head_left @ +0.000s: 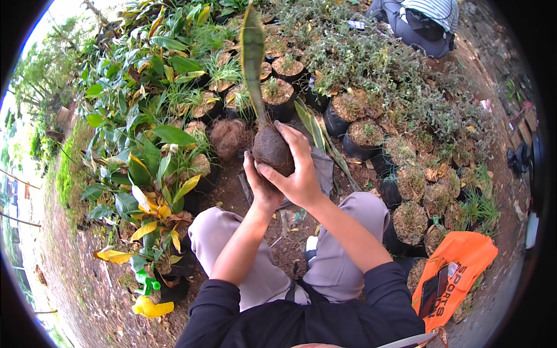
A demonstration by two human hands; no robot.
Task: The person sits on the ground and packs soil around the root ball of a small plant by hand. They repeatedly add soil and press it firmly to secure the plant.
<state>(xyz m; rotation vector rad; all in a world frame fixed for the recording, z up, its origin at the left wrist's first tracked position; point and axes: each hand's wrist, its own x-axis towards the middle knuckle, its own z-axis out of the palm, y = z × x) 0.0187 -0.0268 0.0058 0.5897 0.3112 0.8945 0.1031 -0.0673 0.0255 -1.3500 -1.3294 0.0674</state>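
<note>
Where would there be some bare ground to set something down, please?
A small soil patch lies between the person's knees, on the near side of the held snake plant. Wider, debris-strewn ground lies left of the yellow container. Ahead and rightward, black grow bags crowd together.

Bare forearms [348, 235] are extended forward over parted, bent knees [365, 213], the wrists [268, 203] brought close together. The left hand [260, 184] is cupped inward; the right hand [300, 173] is arched opposite, fingers [295, 139] pointed forward, thumb [274, 176] angled leftward.
</note>
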